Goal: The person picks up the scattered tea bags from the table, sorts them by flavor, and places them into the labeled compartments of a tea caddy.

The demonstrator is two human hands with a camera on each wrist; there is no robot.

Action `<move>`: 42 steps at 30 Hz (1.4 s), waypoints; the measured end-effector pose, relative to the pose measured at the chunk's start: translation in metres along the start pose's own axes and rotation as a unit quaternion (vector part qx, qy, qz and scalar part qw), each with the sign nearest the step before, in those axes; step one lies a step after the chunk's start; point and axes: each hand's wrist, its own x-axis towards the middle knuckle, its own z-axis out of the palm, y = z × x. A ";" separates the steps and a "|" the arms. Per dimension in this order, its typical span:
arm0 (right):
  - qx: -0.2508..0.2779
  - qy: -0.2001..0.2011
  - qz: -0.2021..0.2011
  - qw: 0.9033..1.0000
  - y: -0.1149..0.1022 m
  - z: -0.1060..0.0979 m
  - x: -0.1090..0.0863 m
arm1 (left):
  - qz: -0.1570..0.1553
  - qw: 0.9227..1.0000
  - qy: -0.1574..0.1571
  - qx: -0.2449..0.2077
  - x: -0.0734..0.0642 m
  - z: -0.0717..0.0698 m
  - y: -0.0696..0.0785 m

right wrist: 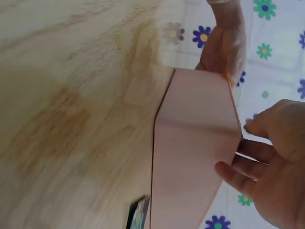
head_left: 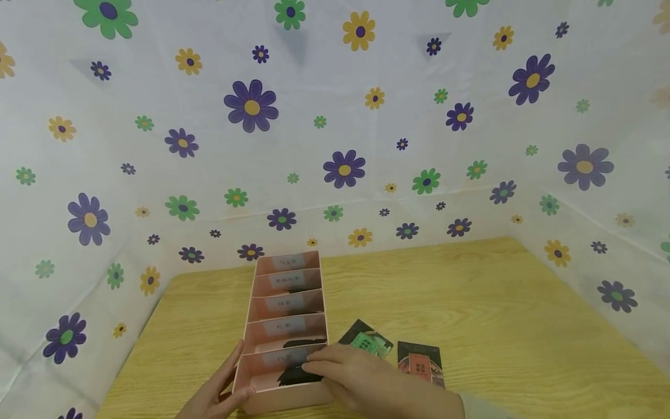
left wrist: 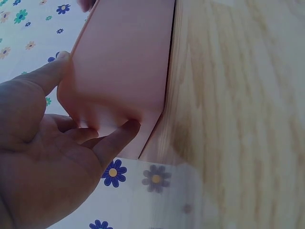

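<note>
A long pink divided box (head_left: 290,398) stands on the table, its compartments in a row running away from me. My left hand (head_left: 217,390) holds its near left corner, thumb at the front rim and fingers along the side wall; the left wrist view shows fingertips (left wrist: 131,128) pressed to the pink wall. My right hand (head_left: 356,375) reaches over the right rim into the nearest compartment, fingers extended above a black packet (head_left: 298,375). In the right wrist view those fingers (right wrist: 233,176) straddle the rim, with nothing seen between them. Another black packet (head_left: 300,343) lies one compartment further back.
Right of the box, a black packet with a green label (head_left: 366,342) lies on the wooden table (head_left: 445,291), partly behind my right hand. Beside it is a black packet with a red label (head_left: 420,364). Grey labels mark the compartments. A flowered cloth (head_left: 303,134) surrounds the table's back and sides.
</note>
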 end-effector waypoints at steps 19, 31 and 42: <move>0.018 0.007 0.300 0.954 0.040 -0.018 -0.038 | 0.011 1.000 0.007 0.004 -0.001 0.001 -0.001; -0.057 -0.075 0.300 0.949 0.046 0.002 -0.040 | -0.002 1.000 0.015 0.007 -0.001 0.003 0.000; -0.059 -0.094 0.257 0.960 0.061 -0.006 -0.037 | 0.015 1.000 0.006 0.002 -0.001 0.002 0.000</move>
